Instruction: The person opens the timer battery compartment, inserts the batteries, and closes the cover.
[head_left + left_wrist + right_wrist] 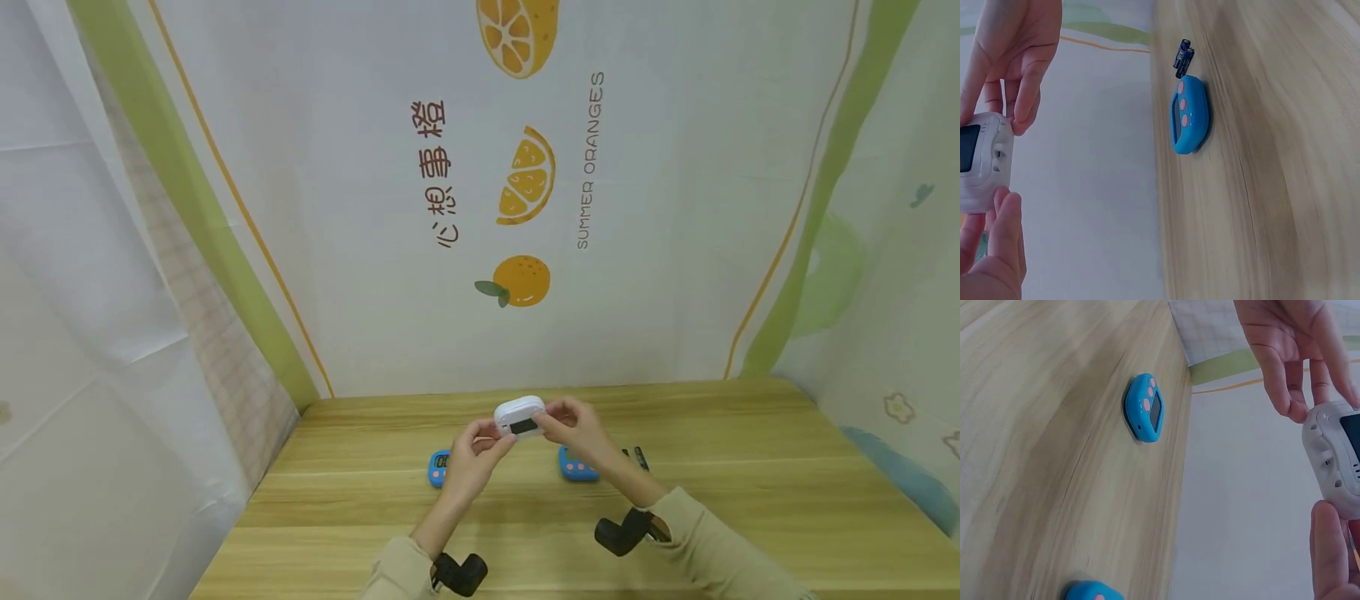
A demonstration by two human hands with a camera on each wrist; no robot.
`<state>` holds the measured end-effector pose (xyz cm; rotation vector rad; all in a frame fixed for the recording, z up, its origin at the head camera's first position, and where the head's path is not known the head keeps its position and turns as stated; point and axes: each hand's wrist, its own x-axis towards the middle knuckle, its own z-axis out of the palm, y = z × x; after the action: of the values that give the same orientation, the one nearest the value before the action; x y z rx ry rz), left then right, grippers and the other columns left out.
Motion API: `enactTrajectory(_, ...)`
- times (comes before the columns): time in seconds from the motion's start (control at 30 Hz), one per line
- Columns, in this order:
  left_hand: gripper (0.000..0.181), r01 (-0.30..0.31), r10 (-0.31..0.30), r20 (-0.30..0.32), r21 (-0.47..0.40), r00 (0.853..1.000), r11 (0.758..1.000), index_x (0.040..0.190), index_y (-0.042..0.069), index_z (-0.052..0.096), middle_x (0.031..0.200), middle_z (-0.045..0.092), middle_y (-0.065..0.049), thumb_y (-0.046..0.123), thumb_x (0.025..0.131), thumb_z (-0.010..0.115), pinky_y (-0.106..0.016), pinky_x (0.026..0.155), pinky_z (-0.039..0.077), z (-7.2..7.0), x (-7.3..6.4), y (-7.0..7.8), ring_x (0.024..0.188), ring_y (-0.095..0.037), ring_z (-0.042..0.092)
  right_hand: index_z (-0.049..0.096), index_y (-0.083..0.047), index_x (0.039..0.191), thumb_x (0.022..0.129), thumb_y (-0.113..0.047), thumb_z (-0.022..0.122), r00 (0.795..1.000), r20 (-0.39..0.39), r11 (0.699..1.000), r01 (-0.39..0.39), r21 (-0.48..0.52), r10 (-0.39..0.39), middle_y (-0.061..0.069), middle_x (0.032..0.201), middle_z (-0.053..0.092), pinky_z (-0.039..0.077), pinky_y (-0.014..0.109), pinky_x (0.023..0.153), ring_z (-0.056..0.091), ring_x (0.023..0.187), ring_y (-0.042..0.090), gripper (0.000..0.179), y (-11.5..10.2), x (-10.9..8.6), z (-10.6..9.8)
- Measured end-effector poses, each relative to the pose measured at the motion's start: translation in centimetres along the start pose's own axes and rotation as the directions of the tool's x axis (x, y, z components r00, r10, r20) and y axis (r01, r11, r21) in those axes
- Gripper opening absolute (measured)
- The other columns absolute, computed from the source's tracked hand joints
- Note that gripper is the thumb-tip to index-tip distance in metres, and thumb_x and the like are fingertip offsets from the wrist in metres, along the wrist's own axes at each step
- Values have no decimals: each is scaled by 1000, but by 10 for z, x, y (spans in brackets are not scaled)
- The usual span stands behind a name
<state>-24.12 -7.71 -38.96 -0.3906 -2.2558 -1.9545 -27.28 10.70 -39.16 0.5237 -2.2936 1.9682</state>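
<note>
A small white timer [517,410], rounded like the blue ones nearby, is held up above the table between both hands. Its visible face carries a dark rectangular panel, and small holes show along its edge in the wrist views. My left hand [474,454] pinches one end between thumb and fingers. At the opposite end my right hand [581,429] grips it, thumb lying near the dark panel. In the left wrist view the white timer [985,165] is cut off by the frame's edge. The timer's other face is hidden.
Two blue timers with pink buttons lie on the wooden table [337,500]: a left one [437,471], partly behind the left hand, and a right one [576,467]. Two dark batteries [1183,59] lie beside the right one. A fruit-print curtain [637,317] hangs behind the table.
</note>
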Motion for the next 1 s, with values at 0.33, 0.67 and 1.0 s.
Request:
enactTrajectory(0.33, 28, 23, -19, 35, -133, 999, 991, 103, -12, 51, 90, 52, -13, 7, 84, 60, -27, 69, 53, 2, 1, -1, 77, -24, 61, 55, 6, 86, 84, -16, 61, 997, -8, 997, -72, 18, 72, 9, 83, 58, 54, 36, 65, 60, 73, 18, 23, -2, -2, -2)
enactTrajectory(0.67, 33, 33, -29, 22, -183, 999, 982, 108, -12, 50, 92, 59, -11, 10, 85, 59, -29, 71, 53, 2, 4, -13, 78, -12, 60, 56, 6, 89, 84, -20, 61, 997, 32, 998, -64, 6, 64, 10, 85, 59, 54, 33, 66, 61, 75, 18, 27, -1, -6, -4)
enactTrajectory(1.0, 36, 27, -19, 64, -121, 998, 992, 112, -9, 53, 94, 57, -10, 16, 86, 59, -28, 73, 53, -6, 5, -7, 81, -13, 58, 56, 7, 101, 81, -13, 65, 989, 105, 990, 115, -78, -107, 18, 92, 61, 54, 28, 65, 61, 79, 23, 29, -8, -1, -8)
